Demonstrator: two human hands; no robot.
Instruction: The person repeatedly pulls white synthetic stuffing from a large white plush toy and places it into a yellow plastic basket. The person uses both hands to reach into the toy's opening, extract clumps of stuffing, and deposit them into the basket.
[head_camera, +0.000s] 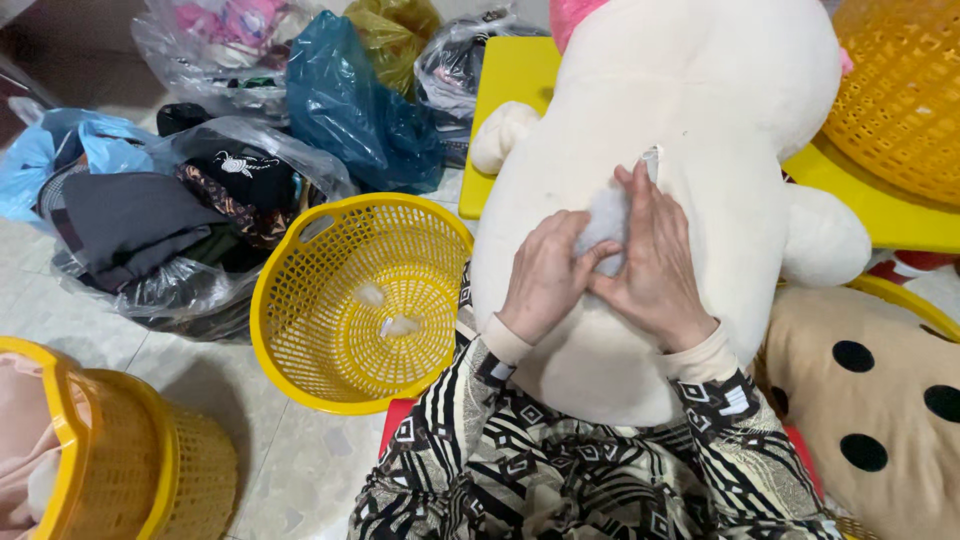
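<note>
A large cream plush toy (700, 120) lies across my lap with its back toward me. A tuft of white stuffing (604, 225) bulges from an opening in its back. My left hand (545, 275) pinches the lower edge of that stuffing between thumb and fingers. My right hand (655, 260) lies flat against the toy beside the opening, its fingers pressing on the stuffing from the right. Both wrists come out of black-and-white patterned sleeves.
A yellow plastic basket (300, 300) with a few white scraps stands on the tiled floor at my left. Another yellow basket (130, 450) sits at lower left, a third (900, 100) at upper right. Bags of clothes (180, 210) crowd the back left. A tan spotted plush (870, 400) lies at right.
</note>
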